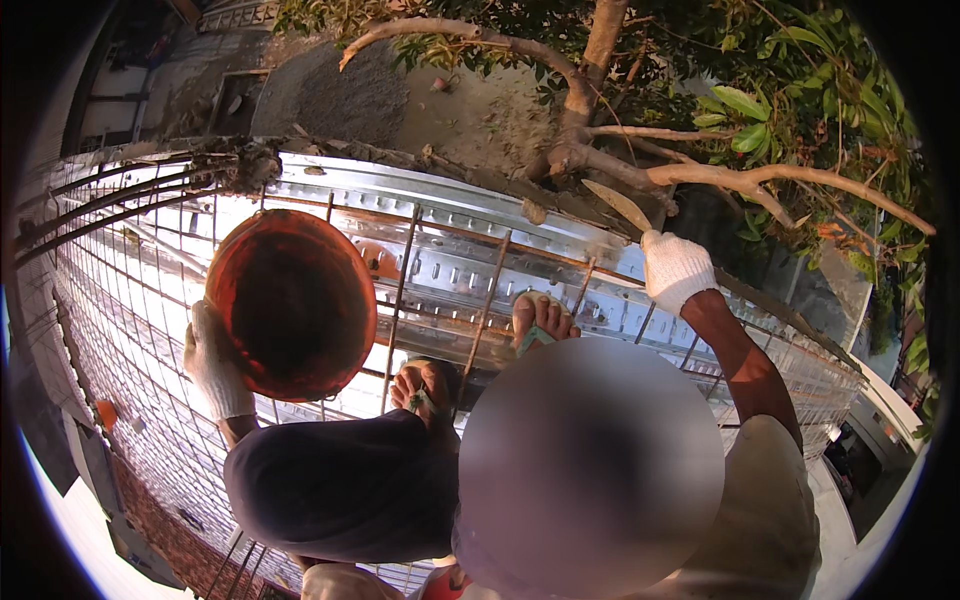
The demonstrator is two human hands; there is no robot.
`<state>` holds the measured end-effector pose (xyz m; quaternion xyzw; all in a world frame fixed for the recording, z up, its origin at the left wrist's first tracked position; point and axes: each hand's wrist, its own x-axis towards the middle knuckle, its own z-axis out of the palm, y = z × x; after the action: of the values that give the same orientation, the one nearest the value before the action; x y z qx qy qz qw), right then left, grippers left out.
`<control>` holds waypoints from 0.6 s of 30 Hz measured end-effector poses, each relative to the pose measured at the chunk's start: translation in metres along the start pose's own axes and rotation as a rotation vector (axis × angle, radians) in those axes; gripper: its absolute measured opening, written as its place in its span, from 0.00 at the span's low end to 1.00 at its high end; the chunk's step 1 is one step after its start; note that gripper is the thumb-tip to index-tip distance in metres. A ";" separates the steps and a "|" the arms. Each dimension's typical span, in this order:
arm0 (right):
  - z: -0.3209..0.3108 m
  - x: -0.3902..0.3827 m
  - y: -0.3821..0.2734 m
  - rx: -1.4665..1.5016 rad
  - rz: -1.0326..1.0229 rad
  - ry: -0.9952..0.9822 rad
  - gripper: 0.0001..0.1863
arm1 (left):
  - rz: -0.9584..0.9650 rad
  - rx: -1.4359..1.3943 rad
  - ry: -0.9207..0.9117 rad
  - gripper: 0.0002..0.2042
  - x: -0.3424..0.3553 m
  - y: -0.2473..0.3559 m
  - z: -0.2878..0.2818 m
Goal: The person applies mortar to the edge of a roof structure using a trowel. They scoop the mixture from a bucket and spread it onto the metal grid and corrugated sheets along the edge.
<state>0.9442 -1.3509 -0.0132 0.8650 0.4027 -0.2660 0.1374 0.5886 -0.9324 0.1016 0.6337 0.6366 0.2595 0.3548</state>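
Shows a grid of thin brown metal rods already laid over shiny silver sheet metal, left uncovered around the feet; appears only partly finished. Holds a narrow, pointed metal-bladed tool in the tightly curled white-gloved right hand. Rests the white-gloved left hand against the outer left side of a round orange-red bucket over the grid, finger closure impossible to tell. Looks dark within, contents unclear.

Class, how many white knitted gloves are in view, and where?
2: one on the left hand, against a round red-orange basin; one on the right hand, holding a pointed metal blade.
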 end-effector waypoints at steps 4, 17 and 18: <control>0.012 0.039 -0.005 -0.035 -0.065 -0.213 0.15 | 0.001 -0.018 -0.039 0.23 0.004 -0.004 0.009; -0.001 -0.028 -0.043 -0.285 -0.239 0.037 0.15 | -0.023 -0.038 -0.059 0.23 0.005 -0.004 0.011; -0.004 -0.035 -0.037 -0.261 -0.213 0.030 0.16 | -0.025 -0.043 -0.061 0.23 0.005 -0.005 0.011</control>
<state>0.8987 -1.3469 0.0091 0.7960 0.5254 -0.2115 0.2136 0.5946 -0.9287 0.0905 0.6257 0.6276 0.2491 0.3907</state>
